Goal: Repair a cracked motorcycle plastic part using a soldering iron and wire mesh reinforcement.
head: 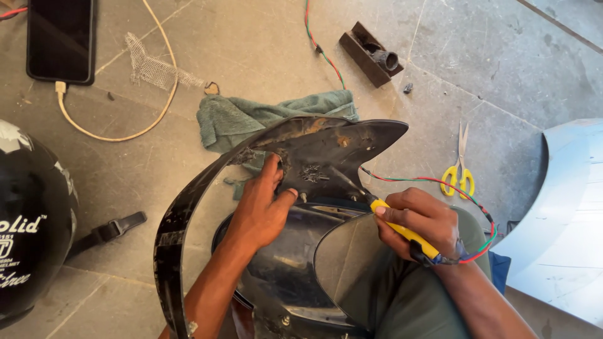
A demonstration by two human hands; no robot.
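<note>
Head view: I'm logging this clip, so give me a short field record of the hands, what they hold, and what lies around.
left hand: pressed on the inside of the black panel, thumb and fingers spread
right hand: grips a yellow-handled tool, tip against the panel
wires: red and green, running from the tool's rear end
floor: grey tiles
nearby: green cloth, scissors, phone on a cable, black helmet

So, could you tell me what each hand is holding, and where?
Right hand: soldering iron, by its yellow handle. Left hand: steadies the black panel.
</note>
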